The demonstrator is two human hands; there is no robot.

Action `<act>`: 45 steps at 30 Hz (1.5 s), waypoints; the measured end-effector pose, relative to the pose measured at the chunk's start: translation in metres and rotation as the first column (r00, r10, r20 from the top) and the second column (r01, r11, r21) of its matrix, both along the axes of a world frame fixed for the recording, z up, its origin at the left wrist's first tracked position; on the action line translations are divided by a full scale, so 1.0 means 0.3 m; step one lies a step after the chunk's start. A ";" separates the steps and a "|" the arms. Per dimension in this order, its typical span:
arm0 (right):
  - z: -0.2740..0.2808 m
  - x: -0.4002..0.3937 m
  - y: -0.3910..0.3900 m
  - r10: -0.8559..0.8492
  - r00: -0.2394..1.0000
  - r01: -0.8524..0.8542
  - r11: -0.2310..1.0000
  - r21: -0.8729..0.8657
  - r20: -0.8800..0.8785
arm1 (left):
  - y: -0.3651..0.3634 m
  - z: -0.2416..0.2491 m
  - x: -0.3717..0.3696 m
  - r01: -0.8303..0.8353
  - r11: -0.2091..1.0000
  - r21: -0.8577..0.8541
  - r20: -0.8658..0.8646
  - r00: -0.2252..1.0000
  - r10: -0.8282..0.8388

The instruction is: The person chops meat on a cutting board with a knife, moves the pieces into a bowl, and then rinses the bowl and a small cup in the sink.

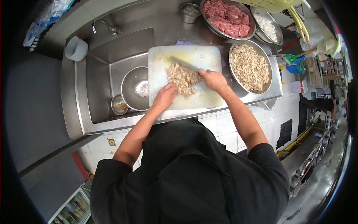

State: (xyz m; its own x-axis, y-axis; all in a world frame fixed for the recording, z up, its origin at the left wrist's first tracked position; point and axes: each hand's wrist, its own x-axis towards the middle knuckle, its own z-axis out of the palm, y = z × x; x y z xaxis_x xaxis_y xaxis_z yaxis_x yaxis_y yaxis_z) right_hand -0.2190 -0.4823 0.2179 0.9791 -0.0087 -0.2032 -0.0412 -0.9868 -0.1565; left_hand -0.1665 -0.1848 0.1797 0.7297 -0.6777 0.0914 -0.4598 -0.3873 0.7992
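Observation:
A white cutting board (209, 98) lies across the right part of the sink and the steel counter. On it is a loose pile of chopped, pale brown food (181, 79). My right hand (213, 80) is closed on the handle of a knife (184, 63), whose blade lies along the far side of the pile. At the near left of the pile rests my left hand (165, 96), fingers bent together at its edge; whether they hold a piece is hidden. To the right stands a large steel bowl (269, 86) full of similar chopped pieces.
Left of the board, a steel bowl (128, 87) and a small bowl (116, 108) sit in the sink (97, 82). Beyond are a faucet (105, 25), a white container (76, 49), a bowl of raw meat (227, 18) and a bowl of white pieces (266, 25). A person (337, 109) stands far right.

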 end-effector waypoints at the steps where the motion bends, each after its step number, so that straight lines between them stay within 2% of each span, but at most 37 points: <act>1: 0.009 -0.003 0.011 0.097 0.995 -0.097 0.995 0.008 -0.006 | 0.015 -0.001 0.011 0.003 1.000 -0.016 0.075 0.997 -0.002; 2: 0.002 0.000 0.006 0.129 0.991 -0.128 0.991 0.026 -0.026 | 0.035 -0.004 0.026 0.010 1.000 -0.016 0.080 0.997 -0.009; 4: 0.041 -0.031 -0.008 0.101 0.995 -0.101 0.993 0.068 -0.005 | 0.081 0.004 0.058 -0.166 0.986 0.005 0.160 0.974 0.164; 5: 0.057 -0.050 -0.012 0.083 0.997 -0.083 0.991 0.109 0.012 | 0.095 0.009 0.070 -0.162 0.987 0.004 0.165 0.973 0.159; 6: 0.061 -0.078 -0.004 0.080 0.997 -0.082 0.991 0.109 0.017 | 0.109 0.022 0.080 -0.350 0.936 0.024 0.313 0.892 0.325; 7: 0.063 -0.114 0.011 -0.084 0.995 0.073 0.984 0.162 0.062 | 0.128 0.029 0.093 -0.527 0.850 0.014 0.455 0.760 0.464; 8: 0.064 -0.147 0.025 -0.246 0.964 0.220 0.950 0.222 0.097 | 0.151 0.007 0.113 -0.527 0.850 0.014 0.461 0.758 0.462; 9: 0.058 -0.172 0.038 -0.244 0.965 0.217 0.950 0.227 0.100 | 0.175 -0.048 0.137 -0.533 0.836 0.130 0.019 0.845 0.535; 10: 0.045 -0.198 0.051 -0.375 0.926 0.355 0.904 0.240 0.043 | 0.195 -0.096 0.152 -0.488 0.840 0.238 -0.424 0.726 0.542; 11: 0.026 -0.218 0.053 -0.499 0.867 0.487 0.839 0.244 -0.015 | 0.210 -0.127 0.163 -0.490 0.838 0.238 -0.420 0.726 0.544; 12: 0.002 -0.233 0.048 -0.518 0.850 0.525 0.827 0.202 -0.089 | 0.208 -0.115 0.166 -0.462 0.856 0.234 -0.482 0.709 0.514; 13: -0.017 -0.248 0.027 -0.518 0.851 0.524 0.826 0.207 -0.088 | 0.202 -0.106 0.159 -0.433 0.872 0.228 -0.541 0.688 0.483; 14: -0.039 -0.258 0.005 -0.485 0.870 0.491 0.841 0.225 -0.086 | 0.201 -0.096 0.145 -0.433 0.872 0.230 -0.536 0.691 0.485; 16: -0.035 -0.276 -0.018 -0.453 0.888 0.458 0.852 0.254 -0.082 | 0.155 0.092 0.079 -0.343 0.852 0.396 -0.413 0.762 0.499; 19: 0.018 -0.303 -0.051 -0.392 0.913 0.406 0.895 0.183 -0.111 | 0.186 -0.019 -0.015 -0.329 0.835 0.441 -0.328 0.807 0.491; 20: 0.019 -0.312 -0.070 -0.371 0.920 0.388 0.907 0.164 -0.125 | 0.213 -0.087 -0.044 -0.338 0.857 0.389 -0.281 0.842 0.460; 21: 0.031 -0.319 -0.081 -0.350 0.926 0.369 0.918 0.143 -0.142 | 0.207 -0.078 -0.063 -0.340 0.852 0.398 -0.278 0.840 0.465; 23: 0.057 -0.308 -0.105 -0.313 0.941 0.330 0.933 0.142 -0.129 | 0.189 -0.061 -0.099 -0.373 0.795 0.478 -0.144 0.860 0.490; 24: 0.064 -0.292 -0.119 -0.278 0.954 0.291 0.947 0.133 -0.108 | 0.187 -0.035 -0.099 -0.294 0.744 0.600 -0.158 0.868 0.471; 25: 0.059 -0.274 -0.132 -0.271 0.957 0.284 0.949 0.139 -0.107 | 0.174 0.010 -0.128 -0.301 0.739 0.603 -0.154 0.865 0.478; 26: 0.053 -0.251 -0.143 -0.174 0.983 0.181 0.970 0.164 -0.057 | 0.158 0.051 -0.168 -0.365 0.716 0.596 0.108 0.919 0.378; 27: 0.045 -0.231 -0.147 -0.078 0.997 0.077 0.980 0.186 -0.006 | 0.134 0.099 -0.204 -0.422 0.700 0.576 0.360 0.900 0.246; 28: 0.048 -0.207 -0.144 -0.076 0.997 0.076 0.978 0.193 -0.006 | 0.097 0.144 -0.229 -0.417 0.788 0.453 0.440 0.873 0.209; 29: 0.052 -0.179 -0.137 -0.007 1.000 0.009 0.984 0.180 -0.012 | 0.070 0.141 -0.233 -0.416 0.787 0.456 0.444 0.872 0.204; 30: 0.055 -0.155 -0.128 0.060 0.998 -0.056 0.985 0.165 -0.019 | 0.041 0.127 -0.225 -0.184 0.909 0.373 0.378 0.925 0.032; 31: 0.046 -0.131 -0.120 0.053 0.998 -0.050 0.985 0.167 -0.017 | 0.017 0.102 -0.217 0.064 0.962 0.266 0.329 0.932 -0.153; 33: 0.034 -0.088 -0.100 0.220 0.976 -0.215 0.959 0.184 -0.005 | -0.028 0.015 -0.205 0.066 0.967 0.246 0.352 0.923 -0.152; 34: 0.053 -0.071 -0.093 0.206 0.979 -0.202 0.963 0.180 -0.003 | -0.059 0.001 -0.193 0.063 0.973 0.224 0.375 0.916 -0.145; 36: 0.085 -0.058 -0.086 0.351 0.935 -0.338 0.925 0.173 -0.050 | -0.109 -0.010 -0.176 0.050 0.979 0.198 0.383 0.916 -0.124; 38: 0.091 -0.074 -0.095 0.296 0.955 -0.285 0.939 0.192 -0.032 | -0.126 -0.004 -0.163 0.042 0.984 0.175 0.382 0.918 -0.107; 40: 0.119 -0.102 -0.105 0.236 0.971 -0.227 0.951 0.207 -0.019 | -0.136 0.021 -0.147 0.054 0.978 0.199 0.291 0.950 -0.112; 42: 0.142 -0.177 -0.102 -0.026 0.999 0.037 0.965 0.258 -0.048 | -0.121 0.058 -0.106 0.117 0.963 0.243 0.241 0.954 -0.177; 43: 0.138 -0.222 -0.091 -0.053 0.997 0.067 0.965 0.254 -0.060 | -0.124 0.099 -0.089 0.163 0.942 0.292 0.193 0.955 -0.225; 44: 0.135 -0.269 -0.071 -0.196 0.980 0.198 0.939 0.280 -0.035 | -0.135 0.137 -0.067 0.195 0.938 0.287 0.180 0.951 -0.252; 45: 0.134 -0.309 -0.049 -0.337 0.941 0.324 0.895 0.306 -0.011 | -0.166 0.207 -0.033 0.246 0.917 0.315 0.259 0.907 -0.332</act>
